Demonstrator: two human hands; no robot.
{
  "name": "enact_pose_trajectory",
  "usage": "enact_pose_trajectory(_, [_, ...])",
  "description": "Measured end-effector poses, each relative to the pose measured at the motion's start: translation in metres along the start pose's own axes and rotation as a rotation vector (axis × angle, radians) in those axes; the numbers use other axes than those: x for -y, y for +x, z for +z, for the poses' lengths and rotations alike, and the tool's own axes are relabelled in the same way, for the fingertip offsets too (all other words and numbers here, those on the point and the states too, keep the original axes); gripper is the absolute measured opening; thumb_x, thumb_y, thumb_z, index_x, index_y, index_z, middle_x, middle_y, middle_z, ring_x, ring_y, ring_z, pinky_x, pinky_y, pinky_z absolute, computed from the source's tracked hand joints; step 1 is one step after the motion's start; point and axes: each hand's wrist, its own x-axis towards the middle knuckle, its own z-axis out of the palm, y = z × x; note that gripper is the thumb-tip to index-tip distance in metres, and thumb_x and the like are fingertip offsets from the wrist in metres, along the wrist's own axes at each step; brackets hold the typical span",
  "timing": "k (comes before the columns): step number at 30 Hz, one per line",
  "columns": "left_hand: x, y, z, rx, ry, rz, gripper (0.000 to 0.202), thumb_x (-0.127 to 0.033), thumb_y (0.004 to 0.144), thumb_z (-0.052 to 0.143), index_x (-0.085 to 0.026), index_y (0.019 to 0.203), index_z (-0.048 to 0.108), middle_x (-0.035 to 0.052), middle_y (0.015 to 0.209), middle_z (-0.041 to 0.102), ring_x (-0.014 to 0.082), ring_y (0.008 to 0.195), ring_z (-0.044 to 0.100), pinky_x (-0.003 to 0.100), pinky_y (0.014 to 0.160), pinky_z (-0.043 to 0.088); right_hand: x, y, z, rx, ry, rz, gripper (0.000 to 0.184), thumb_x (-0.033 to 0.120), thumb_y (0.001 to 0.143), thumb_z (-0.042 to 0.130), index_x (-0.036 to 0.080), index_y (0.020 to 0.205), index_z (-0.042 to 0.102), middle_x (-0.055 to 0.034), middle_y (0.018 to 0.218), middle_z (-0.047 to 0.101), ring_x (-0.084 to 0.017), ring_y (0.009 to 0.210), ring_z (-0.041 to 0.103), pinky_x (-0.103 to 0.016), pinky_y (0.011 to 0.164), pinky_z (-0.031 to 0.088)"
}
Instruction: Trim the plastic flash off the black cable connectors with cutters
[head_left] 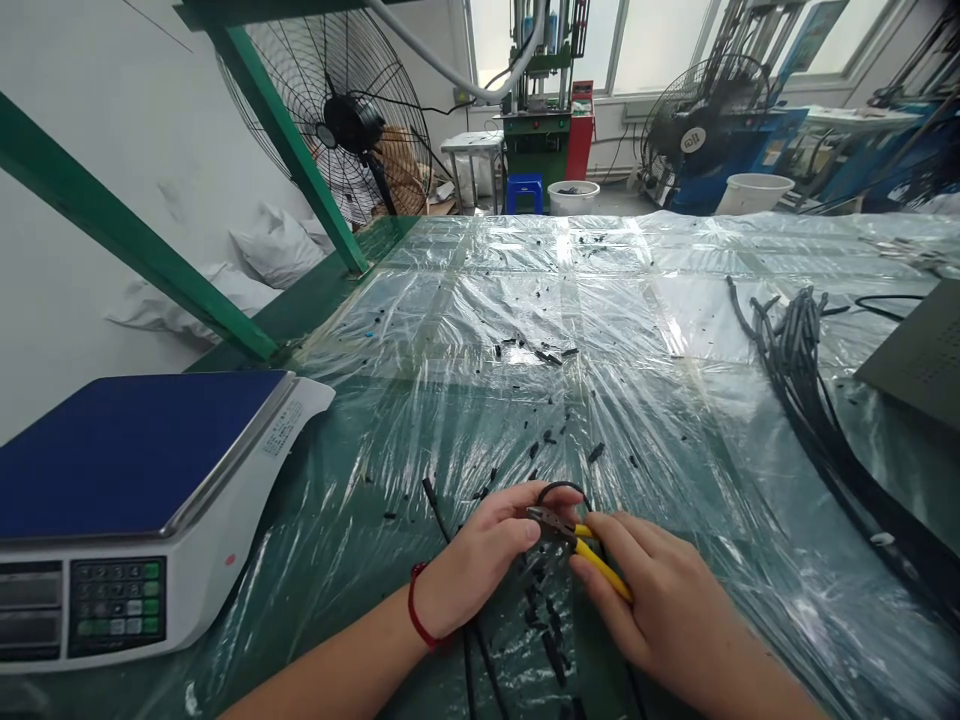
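My right hand (652, 585) is closed round the yellow handles of a pair of cutting pliers (600, 568). Their dark jaws reach up to the fingertips of my left hand (487, 550), which pinches a black cable (562, 486) that loops above the jaws. What lies between the jaws is too small to make out. A red cord bracelet sits on my left wrist. Under that wrist run black cables (439, 510) with a thicker end. Small black offcuts (551, 655) lie on the plastic sheet below and beyond my hands.
A scale (150, 460) with a blue platform stands at left, beside green frame posts (285, 150). At right lie a bundle of black cables (825, 440) and a grey box (919, 355). Clear plastic sheeting (360, 420) covers the table. Fans and machines stand behind.
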Motion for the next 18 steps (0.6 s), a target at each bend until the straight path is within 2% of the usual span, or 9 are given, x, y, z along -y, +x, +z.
enact_pose_trajectory(3, [-0.006, 0.0, -0.001, 0.012, 0.053, -0.018, 0.046, -0.038, 0.088, 0.067, -0.017, 0.129, 0.069, 0.0107, 0.128, 0.066, 0.029, 0.122, 0.056, 0.038, 0.108, 0.04, 0.0, 0.001, -0.002, -0.063, -0.017, -0.012, 0.025, 0.034, 0.103, 0.049, 0.017, 0.119, 0.055, -0.0083, 0.092, 0.068, -0.022, 0.078, 0.067, -0.032, 0.064, 0.052])
enact_pose_trajectory(5, [-0.01, 0.002, -0.002, -0.001, 0.1, -0.054, 0.044, -0.041, 0.09, 0.066, -0.018, 0.127, 0.068, 0.01, 0.125, 0.066, 0.0264, 0.116, 0.058, 0.036, 0.102, 0.043, -0.002, 0.003, -0.004, -0.132, -0.058, -0.032, 0.026, 0.034, 0.102, 0.052, 0.015, 0.119, 0.055, -0.0099, 0.095, 0.068, -0.023, 0.082, 0.066, -0.033, 0.067, 0.052])
enact_pose_trajectory(8, [-0.015, 0.006, -0.005, 0.024, 0.143, -0.125, 0.032, -0.042, 0.089, 0.065, -0.012, 0.098, 0.072, 0.0075, 0.094, 0.066, 0.0191, 0.087, 0.06, 0.029, 0.081, 0.046, -0.005, 0.005, -0.005, -0.209, -0.138, -0.064, 0.028, 0.035, 0.1, 0.057, 0.013, 0.118, 0.056, -0.012, 0.099, 0.068, -0.025, 0.087, 0.065, -0.035, 0.072, 0.052])
enact_pose_trajectory(10, [-0.017, 0.007, -0.005, 0.065, 0.123, -0.165, 0.035, -0.043, 0.09, 0.061, -0.012, 0.073, 0.063, 0.0032, 0.071, 0.056, 0.0149, 0.067, 0.055, 0.027, 0.065, 0.043, -0.007, 0.005, -0.004, -0.215, -0.163, -0.076, 0.028, 0.034, 0.099, 0.058, 0.012, 0.117, 0.056, -0.0126, 0.1, 0.068, -0.025, 0.089, 0.064, -0.036, 0.074, 0.052])
enact_pose_trajectory(12, [-0.019, 0.005, -0.005, 0.086, 0.096, -0.193, 0.04, -0.042, 0.091, 0.058, -0.015, 0.063, 0.053, -0.0017, 0.059, 0.045, 0.0107, 0.05, 0.045, 0.025, 0.052, 0.035, -0.007, 0.005, -0.003, -0.208, -0.165, -0.084, 0.028, 0.034, 0.1, 0.058, 0.012, 0.117, 0.057, -0.0127, 0.099, 0.067, -0.026, 0.088, 0.064, -0.036, 0.075, 0.051])
enact_pose_trajectory(15, [-0.022, 0.002, -0.002, 0.101, 0.043, -0.232, 0.038, -0.041, 0.093, 0.059, -0.016, 0.067, 0.052, -0.006, 0.056, 0.035, 0.007, 0.042, 0.031, 0.024, 0.044, 0.021, -0.007, 0.004, -0.001, -0.198, -0.168, -0.083, 0.029, 0.035, 0.1, 0.057, 0.012, 0.117, 0.056, -0.0132, 0.099, 0.068, -0.026, 0.088, 0.065, -0.036, 0.074, 0.051])
enact_pose_trajectory(18, [-0.023, 0.0, 0.001, 0.114, -0.049, -0.258, 0.035, -0.044, 0.094, 0.062, -0.015, 0.077, 0.055, -0.0057, 0.061, 0.035, 0.0066, 0.047, 0.028, 0.023, 0.046, 0.019, -0.007, 0.003, -0.002, -0.176, -0.185, -0.055, 0.028, 0.036, 0.101, 0.056, 0.013, 0.118, 0.055, -0.0132, 0.099, 0.068, -0.027, 0.088, 0.065, -0.036, 0.073, 0.05])
